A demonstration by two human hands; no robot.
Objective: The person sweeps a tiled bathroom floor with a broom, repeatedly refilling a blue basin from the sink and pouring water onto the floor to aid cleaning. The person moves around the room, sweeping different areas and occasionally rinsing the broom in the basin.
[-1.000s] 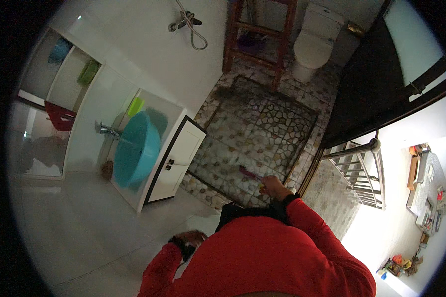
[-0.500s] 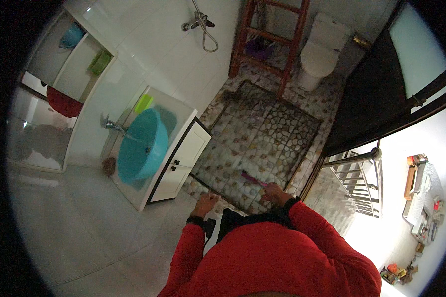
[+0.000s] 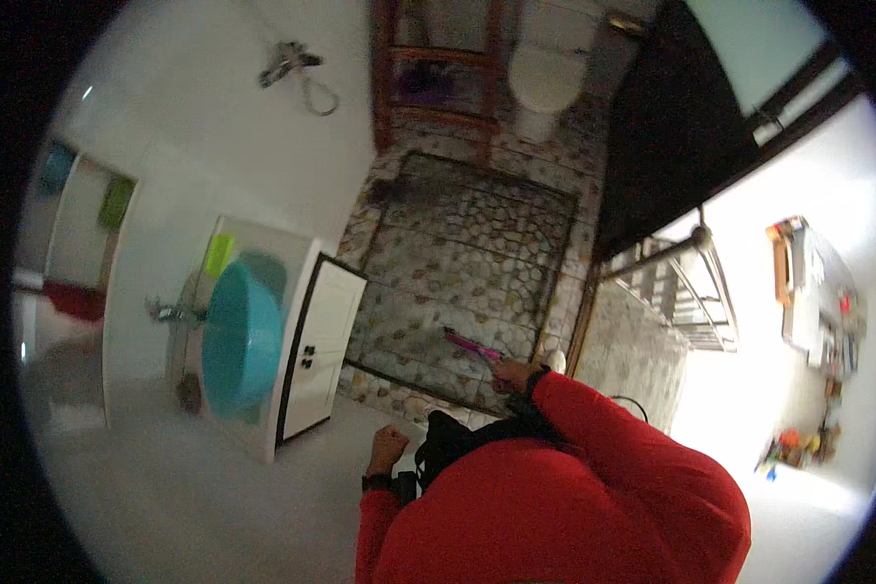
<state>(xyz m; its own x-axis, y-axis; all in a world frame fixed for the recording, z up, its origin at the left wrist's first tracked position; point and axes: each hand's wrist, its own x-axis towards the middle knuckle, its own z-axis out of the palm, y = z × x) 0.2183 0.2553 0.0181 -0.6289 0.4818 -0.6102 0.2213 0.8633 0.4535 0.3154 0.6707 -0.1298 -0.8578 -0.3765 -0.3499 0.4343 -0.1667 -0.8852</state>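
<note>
A slim pink brush [image 3: 472,344] is gripped at one end by my right hand [image 3: 516,374], over the stone-patterned floor. Its darker tip points away from me to the left; blur hides the bristles. My left hand [image 3: 387,448] hangs low by the near corner of the washstand cabinet [image 3: 311,360], fingers curled in, with nothing seen in them. On the washstand to the left sits a turquoise basin [image 3: 243,336], under a metal tap [image 3: 173,311]. Black wristbands circle both my wrists.
A wooden ladder [image 3: 438,58] and a white toilet [image 3: 545,78] stand at the far side. A shower mixer [image 3: 287,63] hangs on the tiled wall. To the right are a dark door [image 3: 662,136] and a metal railing [image 3: 686,282]. A green box [image 3: 219,255] lies behind the basin.
The view has swung, so the room's far fixtures sit further left and the ladder and toilet higher. My right hand still holds the brush; my left hand appears lower, still curled.
</note>
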